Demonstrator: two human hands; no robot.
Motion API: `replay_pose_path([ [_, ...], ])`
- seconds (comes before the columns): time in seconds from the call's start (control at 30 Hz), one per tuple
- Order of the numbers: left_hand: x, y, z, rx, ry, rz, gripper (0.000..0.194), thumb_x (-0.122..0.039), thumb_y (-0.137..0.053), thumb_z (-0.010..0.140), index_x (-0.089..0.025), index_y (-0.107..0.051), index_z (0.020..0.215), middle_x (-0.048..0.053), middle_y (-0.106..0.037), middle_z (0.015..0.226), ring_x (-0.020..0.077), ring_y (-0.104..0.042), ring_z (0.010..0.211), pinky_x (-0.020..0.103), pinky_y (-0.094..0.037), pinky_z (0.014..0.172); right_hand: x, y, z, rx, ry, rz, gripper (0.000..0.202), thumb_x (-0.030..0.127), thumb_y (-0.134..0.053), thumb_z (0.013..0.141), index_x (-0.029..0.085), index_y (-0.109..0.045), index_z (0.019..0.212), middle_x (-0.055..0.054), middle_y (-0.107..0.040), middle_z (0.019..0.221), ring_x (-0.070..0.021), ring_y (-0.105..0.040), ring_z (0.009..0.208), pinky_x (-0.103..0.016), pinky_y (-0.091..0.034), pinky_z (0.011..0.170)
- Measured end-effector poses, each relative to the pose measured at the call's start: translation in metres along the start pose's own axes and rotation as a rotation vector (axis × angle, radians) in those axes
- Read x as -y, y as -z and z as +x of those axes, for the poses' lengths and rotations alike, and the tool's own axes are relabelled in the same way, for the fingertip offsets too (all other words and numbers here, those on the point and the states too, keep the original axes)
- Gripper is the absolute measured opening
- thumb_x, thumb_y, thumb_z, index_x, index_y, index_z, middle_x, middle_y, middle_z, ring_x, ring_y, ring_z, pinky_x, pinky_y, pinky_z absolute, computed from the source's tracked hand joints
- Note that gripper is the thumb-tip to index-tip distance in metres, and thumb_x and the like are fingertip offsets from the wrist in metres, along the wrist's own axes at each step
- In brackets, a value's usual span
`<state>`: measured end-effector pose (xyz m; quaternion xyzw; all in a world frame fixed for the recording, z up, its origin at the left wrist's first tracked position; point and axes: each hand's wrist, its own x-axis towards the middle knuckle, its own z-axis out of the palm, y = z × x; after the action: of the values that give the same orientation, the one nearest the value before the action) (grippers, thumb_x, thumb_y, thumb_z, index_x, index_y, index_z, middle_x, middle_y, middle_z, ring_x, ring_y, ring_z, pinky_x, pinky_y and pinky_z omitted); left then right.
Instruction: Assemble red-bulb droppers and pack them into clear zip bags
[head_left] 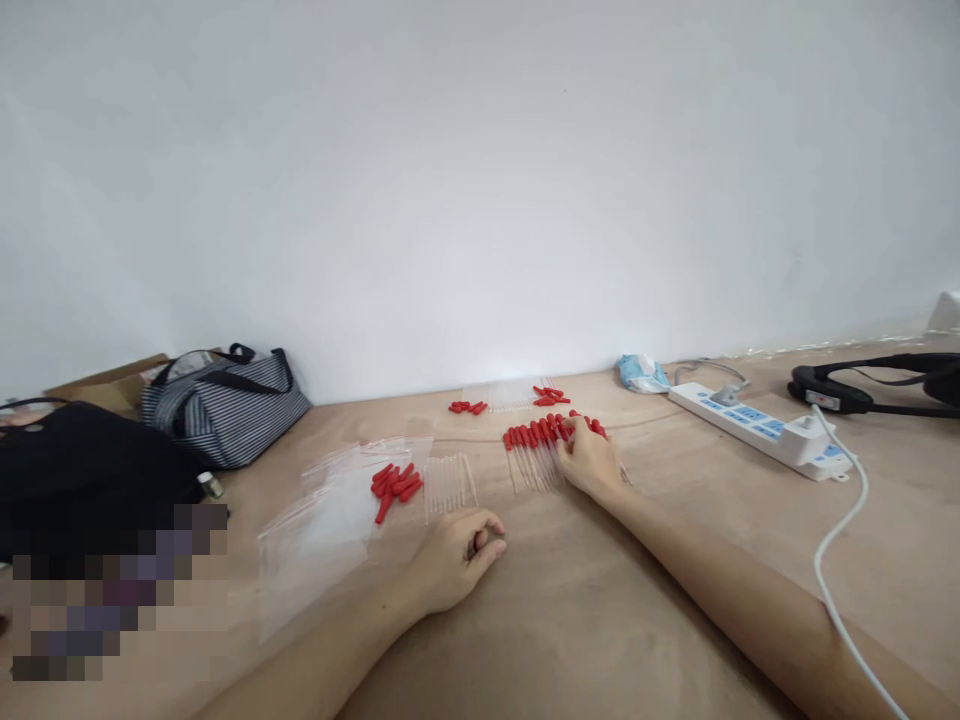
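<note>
On the surface (570,640), the row of red-ended sticks (534,432) looks light and thin-stemmed, best pinched by the thicker red ends, where the right hand (589,460) reaches, its grip unclear, while the left hand (457,560) lies half open.

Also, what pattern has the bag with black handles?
The bag has thin dark and light stripes, best seen in the head view.

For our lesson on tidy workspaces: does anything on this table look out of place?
Yes, mildly: the crumpled blue-and-white item by the wall looks discarded beside the power strip. Nothing looks clearly spilled or damaged.
</note>
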<state>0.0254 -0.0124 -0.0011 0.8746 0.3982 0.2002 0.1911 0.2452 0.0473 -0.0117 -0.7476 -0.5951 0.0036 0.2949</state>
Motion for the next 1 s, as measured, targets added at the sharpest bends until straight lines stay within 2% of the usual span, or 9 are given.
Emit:
replay_pose_path([
  [0.13,0.001,0.001,0.000,0.001,-0.002,0.010,0.010,-0.020,-0.048,0.076,-0.017,-0.057,0.079,-0.004,-0.045,0.057,0.0111,-0.045,0.056,0.021,-0.036,0.053,0.002,-0.002,-0.002,-0.005,-0.018,-0.058,0.029,0.026,-0.046,0.075,0.015,-0.049,0.102,-0.006,-0.065,0.078,-0.0221,-0.057,0.079,-0.034,-0.026,0.077],
  [0.27,0.000,-0.002,-0.001,-0.005,-0.004,0.019,0.010,-0.020,-0.048,0.075,-0.017,-0.057,0.079,-0.004,-0.046,0.057,0.0110,-0.046,0.055,0.021,-0.036,0.053,0.014,0.003,-0.011,-0.018,0.107,-0.029,0.019,0.028,-0.045,0.076,0.017,-0.056,0.087,-0.005,-0.065,0.076,-0.0202,-0.057,0.081,-0.034,-0.025,0.079],
  [0.4,-0.003,0.000,0.000,-0.047,0.005,0.037,0.009,-0.020,-0.049,0.075,-0.017,-0.057,0.075,-0.003,-0.050,0.059,0.0112,-0.048,0.055,0.021,-0.038,0.053,0.045,-0.001,-0.024,0.172,0.288,0.081,0.018,0.025,-0.044,0.076,0.018,-0.060,0.079,-0.005,-0.065,0.083,-0.0158,-0.058,0.079,-0.026,-0.032,0.071],
  [0.47,0.001,0.011,0.004,-0.124,0.022,0.096,0.011,-0.022,-0.048,0.076,-0.018,-0.056,0.070,-0.002,-0.053,0.061,0.0124,-0.050,0.058,0.022,-0.039,0.055,0.064,-0.007,-0.030,0.308,0.279,0.095,0.019,0.026,-0.045,0.075,0.017,-0.061,0.080,-0.007,-0.065,0.082,-0.0164,-0.058,0.079,-0.024,-0.035,0.066],
  [0.6,0.030,0.051,0.016,-0.303,0.116,0.352,0.018,-0.025,-0.044,0.078,-0.017,-0.056,0.068,0.003,-0.057,0.072,0.0192,-0.053,0.075,0.031,-0.041,0.072,0.095,-0.017,-0.037,0.378,0.228,0.066,0.027,0.030,-0.044,0.077,0.013,-0.059,0.092,-0.013,-0.063,0.091,-0.0211,-0.058,0.086,-0.027,-0.040,0.066],
  [0.67,0.052,0.067,0.018,-0.328,0.228,0.419,0.020,-0.027,-0.042,0.079,-0.018,-0.058,0.087,0.007,-0.057,0.092,0.0218,-0.051,0.091,0.034,-0.037,0.083,0.105,-0.019,-0.037,0.385,0.217,0.013,0.030,0.030,-0.044,0.077,0.012,-0.057,0.097,-0.015,-0.062,0.095,-0.0228,-0.057,0.090,-0.029,-0.041,0.068],
  [0.73,0.072,0.073,0.017,-0.316,0.348,0.434,0.026,-0.028,-0.041,0.080,-0.017,-0.057,0.098,0.009,-0.054,0.102,0.0248,-0.048,0.101,0.039,-0.034,0.088,0.111,-0.019,-0.037,0.401,0.215,-0.034,0.028,0.027,-0.045,0.077,0.012,-0.057,0.097,-0.016,-0.061,0.097,-0.0228,-0.057,0.091,-0.030,-0.042,0.071],
  [0.87,0.090,0.059,0.011,-0.282,0.412,0.417,0.032,-0.031,-0.040,0.081,-0.014,-0.057,0.102,0.013,-0.055,0.101,0.0278,-0.051,0.097,0.043,-0.038,0.084,0.113,-0.016,-0.036,0.416,0.223,-0.060,0.025,0.020,-0.045,0.077,0.011,-0.057,0.097,-0.017,-0.061,0.096,-0.0223,-0.058,0.090,-0.031,-0.043,0.071],
  [1.0,0.085,0.040,0.012,-0.261,0.357,0.390,0.031,-0.030,-0.043,0.081,-0.014,-0.057,0.103,0.011,-0.054,0.104,0.0247,-0.048,0.100,0.038,-0.035,0.090,0.106,-0.011,-0.038,0.435,0.248,-0.082,0.024,0.015,-0.042,0.077,0.010,-0.059,0.094,-0.018,-0.062,0.096,-0.0241,-0.057,0.092,-0.032,-0.043,0.070],
])
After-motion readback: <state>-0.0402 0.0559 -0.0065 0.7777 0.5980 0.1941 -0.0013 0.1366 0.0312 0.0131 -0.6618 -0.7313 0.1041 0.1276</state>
